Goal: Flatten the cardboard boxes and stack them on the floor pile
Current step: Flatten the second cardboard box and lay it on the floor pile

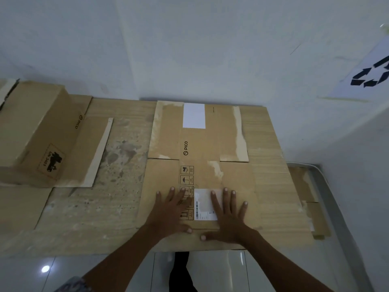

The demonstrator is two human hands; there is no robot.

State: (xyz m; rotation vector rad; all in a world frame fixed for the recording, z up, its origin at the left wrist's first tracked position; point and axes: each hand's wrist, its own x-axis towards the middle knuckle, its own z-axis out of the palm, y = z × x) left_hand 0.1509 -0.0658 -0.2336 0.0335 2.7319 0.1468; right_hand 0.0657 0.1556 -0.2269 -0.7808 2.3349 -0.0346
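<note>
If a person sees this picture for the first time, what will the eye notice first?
First, two spread hands, left hand and right hand, press flat on a flattened PICO box in the centre of the cardboard pile. Next, an unflattened box stands at far left, and a recycling sign hangs on the right wall.

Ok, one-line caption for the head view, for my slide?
Both hands, left hand and right hand, press a flattened PICO box onto the floor pile.
</note>
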